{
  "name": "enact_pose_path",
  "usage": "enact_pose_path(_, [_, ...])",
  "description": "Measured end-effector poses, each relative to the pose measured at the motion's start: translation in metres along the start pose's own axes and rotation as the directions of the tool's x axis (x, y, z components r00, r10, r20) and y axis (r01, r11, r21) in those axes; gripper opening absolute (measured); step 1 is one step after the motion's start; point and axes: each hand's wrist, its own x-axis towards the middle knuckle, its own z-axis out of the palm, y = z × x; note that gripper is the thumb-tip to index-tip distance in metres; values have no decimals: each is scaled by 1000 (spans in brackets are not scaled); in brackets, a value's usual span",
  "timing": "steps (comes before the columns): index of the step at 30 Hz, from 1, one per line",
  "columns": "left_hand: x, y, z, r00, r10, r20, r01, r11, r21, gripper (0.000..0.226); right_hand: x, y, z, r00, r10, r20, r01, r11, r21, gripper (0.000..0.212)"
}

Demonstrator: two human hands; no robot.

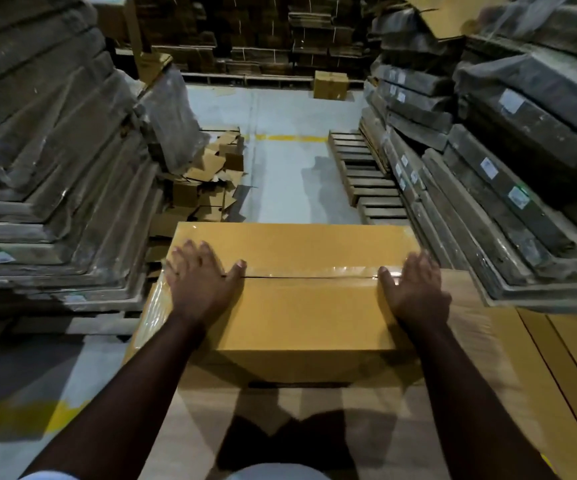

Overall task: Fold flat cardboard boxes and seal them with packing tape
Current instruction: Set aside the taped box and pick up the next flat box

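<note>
1. Left hand (200, 279) lies flat, fingers spread, on the box (301, 306) top's left end.
2. The box sits on flat cardboard (481, 358), clear tape (314, 271) along its centre seam.
3. Right hand (415, 289) lies open against its right end.

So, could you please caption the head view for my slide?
Both hands, left and right, press flat on a taped cardboard box.

A single wide-angle view from the person's head looks forward and steeply down, close over both forearms and the sealed box (287, 296) at arm's length. Farther off it faces along a floor aisle (280, 161) between stacks of flat cardboard (55, 150), edges bowed by the lens.
</note>
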Motion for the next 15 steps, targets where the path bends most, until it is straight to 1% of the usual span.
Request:
enact_pose_path(1, [7,0,-3,996,-83,-27,82,996,-33,107,0,1,0,997,63,-53,-59,995,75,91])
enact_pose_path(2, [12,-1,-8,985,-166,-39,162,984,-78,110,3,4,0,989,139,-58,-129,980,154,93])
enact_pose_path(3, [21,-5,-10,970,-240,-35,233,963,-134,111,7,7,-4,977,210,-27,-199,954,223,92])
enact_pose_path(4, [31,-10,-11,952,-305,6,300,933,-198,111,12,9,-11,961,276,29,-273,921,279,86])
enact_pose_path(5, [42,-14,-12,931,-360,58,362,894,-263,110,17,9,-17,946,313,81,-322,892,316,79])
enact_pose_path(6, [49,-16,-14,911,-401,100,411,854,-319,107,19,10,-22,944,315,100,-330,879,344,75])
enact_pose_path(7, [55,-17,-16,897,-431,101,436,819,-373,102,19,10,-25,950,298,91,-310,877,366,72])
enact_pose_path(8, [56,-15,-19,891,-449,71,434,793,-428,97,18,8,-28,959,277,62,-279,880,385,72])
enact_pose_path(10, [50,-4,-35,885,-464,-35,386,774,-501,86,12,5,-32,965,260,-31,-224,880,419,77])
enact_pose_path(11, [46,0,-46,883,-460,-91,351,777,-523,82,10,4,-34,957,277,-84,-211,866,453,80])
enact_pose_path(12, [44,4,-58,877,-456,-151,307,774,-554,80,7,2,-36,943,303,-135,-191,830,524,81])
enact_pose_path(13, [47,3,-67,862,-464,-204,260,750,-609,78,7,2,-38,924,337,-179,-159,767,622,78])
enact_pose_path(14, [48,3,-77,841,-486,-238,204,692,-692,76,6,0,-40,903,374,-213,-106,673,732,69])
enact_pose_path(15, [52,1,-85,815,-515,-264,114,590,-799,70,5,-2,-41,881,409,-238,-30,551,834,57])
